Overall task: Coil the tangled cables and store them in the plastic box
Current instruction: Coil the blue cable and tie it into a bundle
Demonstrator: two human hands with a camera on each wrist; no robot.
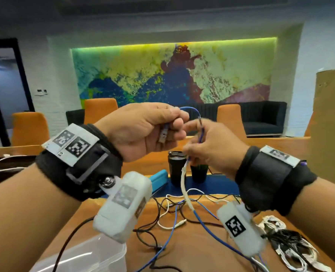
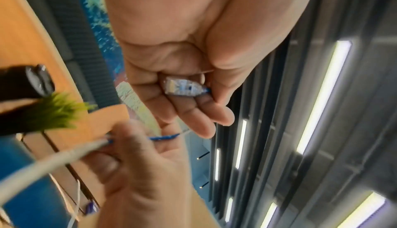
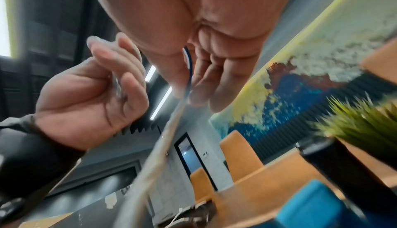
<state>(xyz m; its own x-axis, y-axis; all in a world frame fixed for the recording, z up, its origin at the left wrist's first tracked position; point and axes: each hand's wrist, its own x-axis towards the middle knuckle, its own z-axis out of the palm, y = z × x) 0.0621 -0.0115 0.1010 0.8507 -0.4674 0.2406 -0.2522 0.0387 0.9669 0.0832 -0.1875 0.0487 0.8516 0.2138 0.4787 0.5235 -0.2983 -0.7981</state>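
Observation:
Both hands are raised above the table. My left hand (image 1: pixel 170 127) grips the clear plug (image 1: pixel 163 135) of a blue cable (image 1: pixel 190 109), which arcs over to my right hand (image 1: pixel 197 134). The right thumb and fingers pinch that cable just below the arc. From there it drops in a white sheath (image 1: pixel 184 185) to a tangle of black, white and blue cables (image 1: pixel 174 211) on the orange table. The plug (image 2: pixel 182 87) lies in the curled left fingers. The right wrist view shows the blue cable (image 3: pixel 189 65) between the right fingers. A clear plastic box (image 1: pixel 88 256) sits at the bottom left.
A black tumbler (image 1: pixel 175 167), a dark plant pot (image 1: pixel 199 172) and a blue case (image 1: pixel 158 176) stand behind the tangle. Bundled black and white cables (image 1: pixel 288 246) lie at the right. A cardboard sheet (image 1: pixel 331 124) rises on the far right; orange chairs (image 1: pixel 101 110) stand beyond the table.

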